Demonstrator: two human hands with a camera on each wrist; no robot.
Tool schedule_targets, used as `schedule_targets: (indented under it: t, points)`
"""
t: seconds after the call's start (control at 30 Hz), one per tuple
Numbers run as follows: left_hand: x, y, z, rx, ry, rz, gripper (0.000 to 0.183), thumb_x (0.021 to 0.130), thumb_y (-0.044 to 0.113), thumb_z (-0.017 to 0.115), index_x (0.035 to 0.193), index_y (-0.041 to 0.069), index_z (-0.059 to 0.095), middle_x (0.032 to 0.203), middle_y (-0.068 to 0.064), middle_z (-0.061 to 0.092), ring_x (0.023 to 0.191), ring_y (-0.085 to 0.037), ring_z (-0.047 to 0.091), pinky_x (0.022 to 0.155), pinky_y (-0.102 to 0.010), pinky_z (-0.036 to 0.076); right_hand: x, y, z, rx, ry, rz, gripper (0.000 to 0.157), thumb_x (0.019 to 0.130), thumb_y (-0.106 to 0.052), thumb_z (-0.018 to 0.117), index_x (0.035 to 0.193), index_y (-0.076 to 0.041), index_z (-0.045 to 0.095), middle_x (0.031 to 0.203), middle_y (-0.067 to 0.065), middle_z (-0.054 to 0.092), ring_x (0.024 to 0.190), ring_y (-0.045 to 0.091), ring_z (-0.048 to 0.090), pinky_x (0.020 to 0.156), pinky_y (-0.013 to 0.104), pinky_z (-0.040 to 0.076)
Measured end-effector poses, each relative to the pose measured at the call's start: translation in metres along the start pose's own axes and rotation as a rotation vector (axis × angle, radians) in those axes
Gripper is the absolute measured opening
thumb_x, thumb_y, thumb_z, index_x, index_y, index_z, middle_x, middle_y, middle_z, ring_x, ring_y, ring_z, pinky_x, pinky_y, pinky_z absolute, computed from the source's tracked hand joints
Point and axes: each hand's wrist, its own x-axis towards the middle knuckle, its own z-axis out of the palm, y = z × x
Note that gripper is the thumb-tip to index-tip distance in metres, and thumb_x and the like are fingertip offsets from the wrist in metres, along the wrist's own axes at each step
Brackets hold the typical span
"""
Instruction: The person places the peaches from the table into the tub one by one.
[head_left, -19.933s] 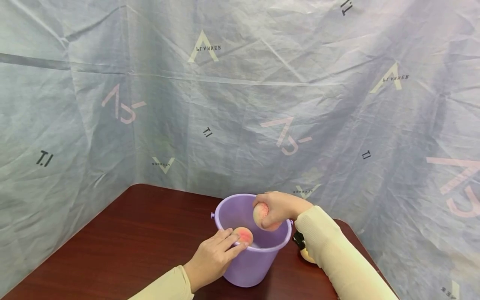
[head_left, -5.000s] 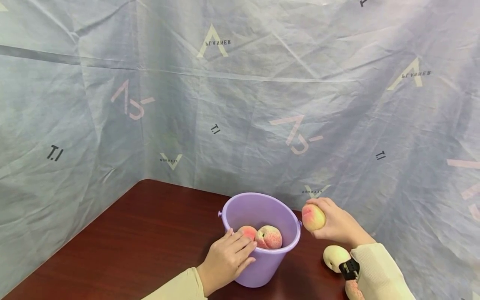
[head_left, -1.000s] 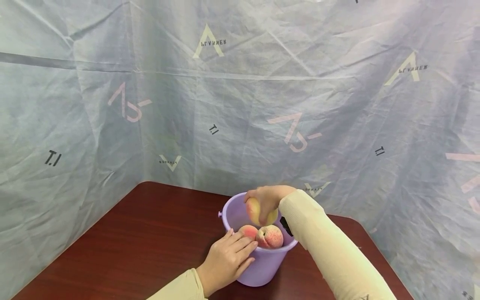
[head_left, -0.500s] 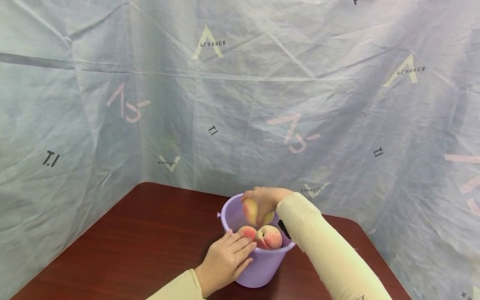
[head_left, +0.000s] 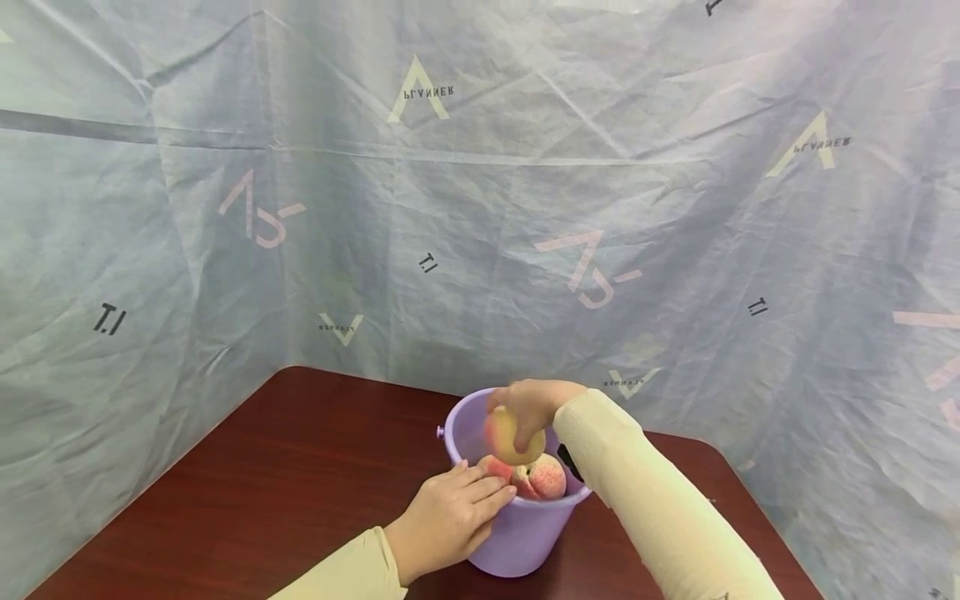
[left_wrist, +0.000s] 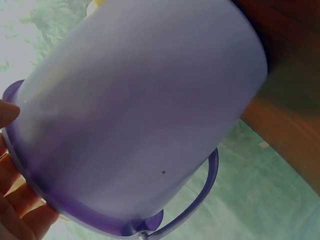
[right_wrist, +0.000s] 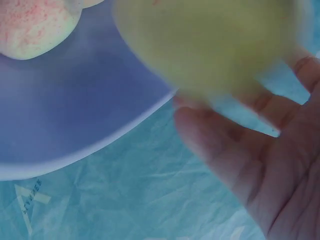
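A lilac bucket (head_left: 517,537) stands on the table. Peaches with pink blush lie inside; one speckled peach (head_left: 547,477) shows at the near rim, beside another peach (head_left: 497,468) partly under my left fingers. My left hand (head_left: 442,521) grips the near rim, fingers over it and thumb against the outer wall in the left wrist view. My right hand (head_left: 528,404) is over the bucket opening with its fingers loosened around a yellow peach (head_left: 510,442). That peach is blurred in the right wrist view and sits low, below the fingertips, just above the others.
The dark red-brown table (head_left: 247,467) extends left of the bucket, its right edge passing beyond my right sleeve (head_left: 660,500). A printed grey cloth (head_left: 480,208) hangs behind and at both sides. The bucket's handle (left_wrist: 207,185) hangs down its side in the left wrist view.
Over the past five seconds the yellow peach came from right of the bucket to over its opening. In the last half second it dropped lower relative to my right hand. My left hand stayed at the rim.
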Motion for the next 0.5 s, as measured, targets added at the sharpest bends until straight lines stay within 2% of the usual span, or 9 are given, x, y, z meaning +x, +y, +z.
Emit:
schedule_targets:
  t: [0.13, 0.3, 0.5]
  points:
    - [0.002, 0.000, -0.001, 0.009, 0.006, 0.027, 0.038, 0.067, 0.019, 0.073, 0.104, 0.015, 0.075, 0.099, 0.006, 0.072, 0.092, -0.014, 0.067, 0.081, -0.032, 0.055, -0.005, 0.004, -0.002, 0.010, 0.029, 0.011, 0.054, 0.073, -0.001, 0.073, 0.124, -0.015, 0.061, 0.112, 0.013, 0.064, 0.091, 0.019, 0.059, 0.066, 0.028, 0.048]
    - [0.003, 0.000, -0.002, 0.008, 0.018, 0.021, 0.041, 0.064, 0.018, 0.073, 0.105, 0.015, 0.074, 0.098, 0.006, 0.071, 0.089, -0.013, 0.065, 0.081, -0.031, 0.055, -0.010, 0.007, -0.003, 0.025, 0.023, 0.008, 0.054, 0.074, -0.001, 0.072, 0.125, -0.013, 0.061, 0.110, 0.016, 0.064, 0.088, 0.019, 0.059, 0.065, 0.027, 0.048]
    - [0.003, 0.001, -0.002, 0.009, 0.027, 0.014, 0.043, 0.062, 0.016, 0.074, 0.105, 0.015, 0.074, 0.097, 0.007, 0.069, 0.089, -0.012, 0.064, 0.082, -0.031, 0.055, -0.013, 0.010, 0.001, 0.028, 0.021, 0.037, 0.052, 0.074, -0.002, 0.072, 0.123, -0.016, 0.062, 0.103, 0.011, 0.063, 0.083, 0.018, 0.057, 0.065, 0.029, 0.047]
